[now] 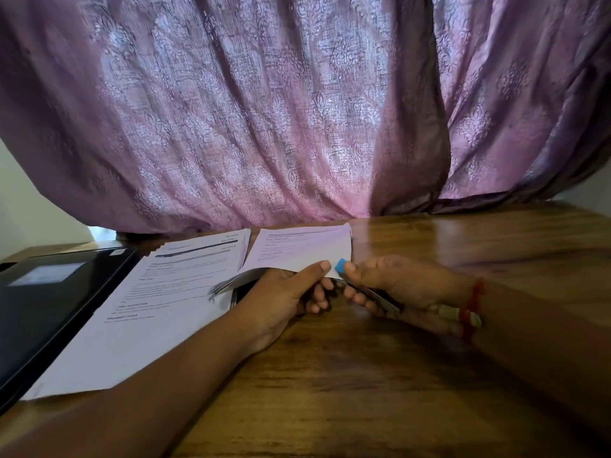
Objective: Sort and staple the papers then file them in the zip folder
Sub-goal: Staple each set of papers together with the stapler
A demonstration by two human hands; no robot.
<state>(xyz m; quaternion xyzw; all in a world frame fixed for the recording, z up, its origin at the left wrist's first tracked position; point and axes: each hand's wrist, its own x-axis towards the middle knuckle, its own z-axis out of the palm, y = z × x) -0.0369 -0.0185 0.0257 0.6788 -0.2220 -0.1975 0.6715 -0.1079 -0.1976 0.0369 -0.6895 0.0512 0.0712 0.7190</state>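
Bare brown wooden counter (380, 391) to the right and front; mauve patterned curtain (264, 110) closing off the far edge. Black flat zip folder (49, 309) at left, white printed paper stack (148, 309) overlapping it. Left hand (291, 292) pinching a lifted sheaf of white printed pages (304, 249); right hand (393, 285) gripping a blue-tipped metal stapler (363, 289) at its corner.

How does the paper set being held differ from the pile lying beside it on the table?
The held set is lifted off the wooden table, pinched at its near edge by the left hand; the pile lies flat, touched by no hand. The stapler in the right hand meets the held set's corner; none is at the pile. The pile lies partly over the black folder; the held set does not. Both are white printed sheets.
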